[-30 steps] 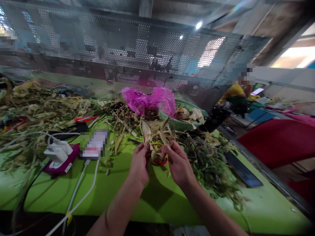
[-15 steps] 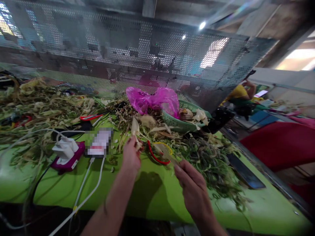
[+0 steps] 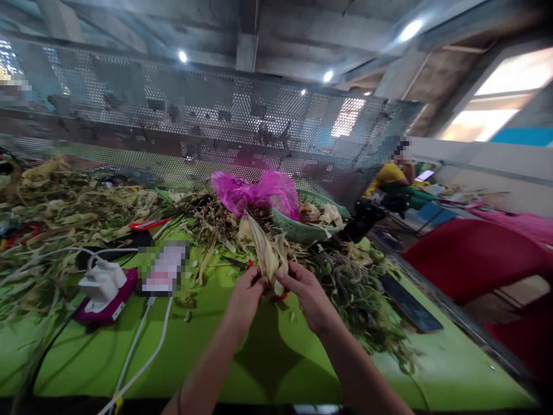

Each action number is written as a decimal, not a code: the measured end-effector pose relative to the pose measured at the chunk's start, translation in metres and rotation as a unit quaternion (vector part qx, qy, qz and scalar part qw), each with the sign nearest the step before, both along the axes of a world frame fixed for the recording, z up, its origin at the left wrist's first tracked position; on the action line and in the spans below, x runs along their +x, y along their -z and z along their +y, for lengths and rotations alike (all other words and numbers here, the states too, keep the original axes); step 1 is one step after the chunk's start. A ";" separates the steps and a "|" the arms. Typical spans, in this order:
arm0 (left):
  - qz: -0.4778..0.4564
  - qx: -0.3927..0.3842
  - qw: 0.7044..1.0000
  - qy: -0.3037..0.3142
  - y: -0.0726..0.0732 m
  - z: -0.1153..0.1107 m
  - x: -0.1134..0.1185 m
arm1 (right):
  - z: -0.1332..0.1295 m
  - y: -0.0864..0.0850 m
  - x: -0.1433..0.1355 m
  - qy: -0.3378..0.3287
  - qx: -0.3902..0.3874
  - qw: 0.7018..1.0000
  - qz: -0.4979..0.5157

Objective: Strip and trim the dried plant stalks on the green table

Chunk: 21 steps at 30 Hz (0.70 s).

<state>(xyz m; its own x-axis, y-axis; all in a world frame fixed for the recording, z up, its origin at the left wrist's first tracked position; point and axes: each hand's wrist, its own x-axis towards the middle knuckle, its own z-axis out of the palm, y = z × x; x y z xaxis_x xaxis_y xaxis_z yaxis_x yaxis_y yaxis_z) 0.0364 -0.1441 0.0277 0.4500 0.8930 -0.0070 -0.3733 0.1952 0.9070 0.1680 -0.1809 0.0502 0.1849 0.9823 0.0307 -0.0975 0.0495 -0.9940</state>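
Head camera: A perforated metal screen [image 3: 194, 106] rose behind the green basket [image 3: 298, 230], while the green counter [image 3: 194, 346] spread bare on its near side, leaving open room under the wrists. Tangled green stems [image 3: 358, 300] hemmed in the nearer right of the basket, and a pink plastic bag [image 3: 254, 193] lapped over its left rim. The left hand [image 3: 244, 291] and right hand [image 3: 306, 294] met at the nearer left of the basket, both sets of fingers narrowed on a pale dried husk [image 3: 266, 256]. Its long axis slanted away from the body, tip toward the left of the basket, broad end between the fingers and slightly closer to the right hand's. A red handle [image 3: 250, 263] showed past the left fingertips, also nearer than the basket; its full outline was hidden.
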 end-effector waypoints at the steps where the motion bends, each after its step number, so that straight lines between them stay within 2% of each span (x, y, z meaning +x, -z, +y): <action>1: 0.022 0.019 1.000 -0.003 0.003 0.001 0.000 | 0.001 0.002 0.000 0.009 0.003 1.000 -0.015; 6: 0.160 0.144 0.976 -0.036 0.018 0.007 0.000 | 0.003 0.005 0.004 0.034 0.010 0.994 -0.101; 9: 0.204 0.175 0.962 -0.040 0.021 0.008 0.000 | 0.003 0.008 0.008 0.029 -0.002 0.991 -0.133; 12: 0.246 0.215 0.943 -0.061 0.021 0.005 0.000 | 0.006 0.013 0.008 0.023 -0.001 0.987 -0.158; 14: 0.288 0.265 0.916 -0.090 0.019 0.002 0.000 | 0.008 0.018 0.008 0.043 0.012 0.978 -0.201; 18: 0.339 0.354 0.860 -0.144 0.014 -0.003 -0.002 | 0.010 0.024 0.003 0.099 0.038 0.940 -0.324; 21: 0.336 0.373 0.848 -0.167 0.009 -0.008 -0.003 | 0.012 0.026 0.001 0.123 0.058 0.921 -0.365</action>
<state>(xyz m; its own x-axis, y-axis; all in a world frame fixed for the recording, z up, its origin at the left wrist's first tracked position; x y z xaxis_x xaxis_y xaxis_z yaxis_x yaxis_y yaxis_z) 0.0334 -0.1517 0.0185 0.2900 0.8384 0.4615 0.3562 -0.5421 0.7611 0.1693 -0.1692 0.0242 0.2903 0.8958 0.3366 0.6224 0.0905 -0.7775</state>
